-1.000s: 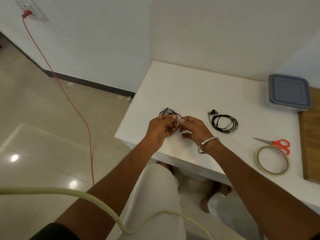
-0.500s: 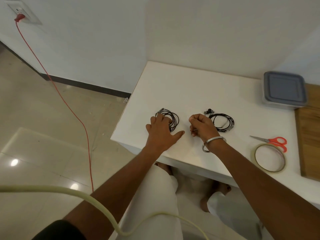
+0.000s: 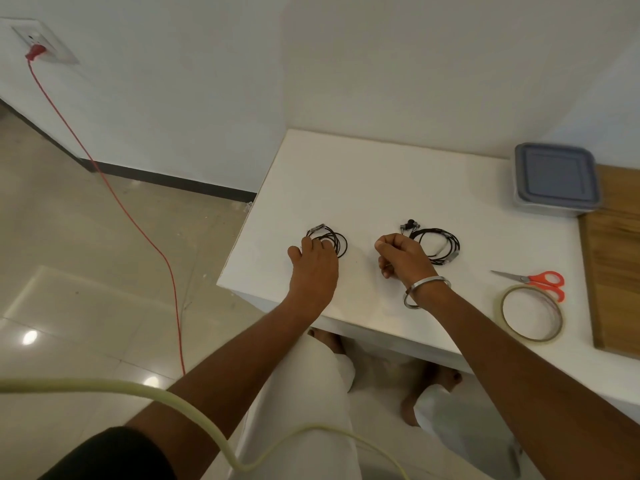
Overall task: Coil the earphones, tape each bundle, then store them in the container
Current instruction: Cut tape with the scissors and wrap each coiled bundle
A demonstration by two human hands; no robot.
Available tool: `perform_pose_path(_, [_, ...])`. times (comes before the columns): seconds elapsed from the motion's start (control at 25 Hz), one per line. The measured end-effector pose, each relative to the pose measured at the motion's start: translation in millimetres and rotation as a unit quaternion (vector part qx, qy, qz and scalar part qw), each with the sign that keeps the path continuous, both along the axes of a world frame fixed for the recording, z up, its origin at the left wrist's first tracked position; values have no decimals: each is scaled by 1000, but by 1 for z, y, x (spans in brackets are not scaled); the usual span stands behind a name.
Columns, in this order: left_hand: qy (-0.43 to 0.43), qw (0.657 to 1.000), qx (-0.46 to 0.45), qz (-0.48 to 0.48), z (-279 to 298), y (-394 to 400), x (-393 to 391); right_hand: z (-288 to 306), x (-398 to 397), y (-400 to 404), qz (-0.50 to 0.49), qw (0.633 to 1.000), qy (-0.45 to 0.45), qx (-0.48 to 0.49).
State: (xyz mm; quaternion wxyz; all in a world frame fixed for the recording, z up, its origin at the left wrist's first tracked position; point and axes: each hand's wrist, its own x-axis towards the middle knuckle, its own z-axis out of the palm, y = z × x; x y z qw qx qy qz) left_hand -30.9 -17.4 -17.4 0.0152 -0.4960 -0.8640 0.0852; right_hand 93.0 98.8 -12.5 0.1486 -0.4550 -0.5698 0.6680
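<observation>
On the white table (image 3: 363,174), the left hand (image 3: 313,268) lies flat, fingers spread upon one coiled earphone bundle (image 3: 334,239); the right hand (image 3: 403,256) is curled into a fist, holding nothing visible, beside a second coil (image 3: 441,245); scissors (image 3: 540,282), tape roll (image 3: 531,313) and lidded container (image 3: 556,178) lie farther right.

Left coiled earphones (image 3: 329,240): near-left part covered by the fingers of the left hand (image 3: 313,268); any tape on the bundle too small to tell. Right hand (image 3: 403,258): fingers curled under, their tips and any contents hidden; it overlaps the near-left edge of the right coiled earphones (image 3: 438,245). Container (image 3: 556,180): lid on, interior hidden, outline blurred; wooden board (image 3: 614,258) cut off by the right edge.
</observation>
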Motion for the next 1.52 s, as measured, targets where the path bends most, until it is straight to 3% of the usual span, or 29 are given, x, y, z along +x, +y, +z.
perform_pose_path(0.28, [3, 999, -32, -3, 1, 4, -1, -2, 2, -2, 2, 1000, 5, -10])
perform_pose_path(0.36, [-59, 998, 5, 14, 6, 9, -6, -3, 2, -2, 4, 1000, 8, -16])
perform_pose_path(0.44, [-190, 979, 67, 32, 14, 14, -11, -3, 2, -2, 8, 1000, 9, -18])
perform_pose_path(0.48, [-282, 954, 93, 45, 19, 15, -12, -3, 2, -1, 10, 1000, 8, -17])
perform_pose_path(0.6, [-519, 831, 184, 83, 29, 15, -8, 0, 1, -1, 14, 1000, 10, -24])
perform_pose_path(0.8, [-684, 671, 246, 147, 34, 17, 2, 4, 4, 0, 20, 999, 19, -34])
perform_pose_path(0.92, [-729, 613, 251, 173, 38, 19, 6, 8, 7, -1, 37, 998, 32, -40])
perform_pose_path(1.2, [-766, 577, 229, 167, 39, 20, 9, 19, 14, -5, -15, 981, 144, -128])
perform_pose_path(1.36, [-764, 588, 213, 155, 42, 20, 11, 23, 14, -6, -66, 956, 184, -220])
perform_pose_path(1.52, [-759, 604, 202, 138, 42, 21, 12, 21, 15, -8, 1, 977, 144, -158])
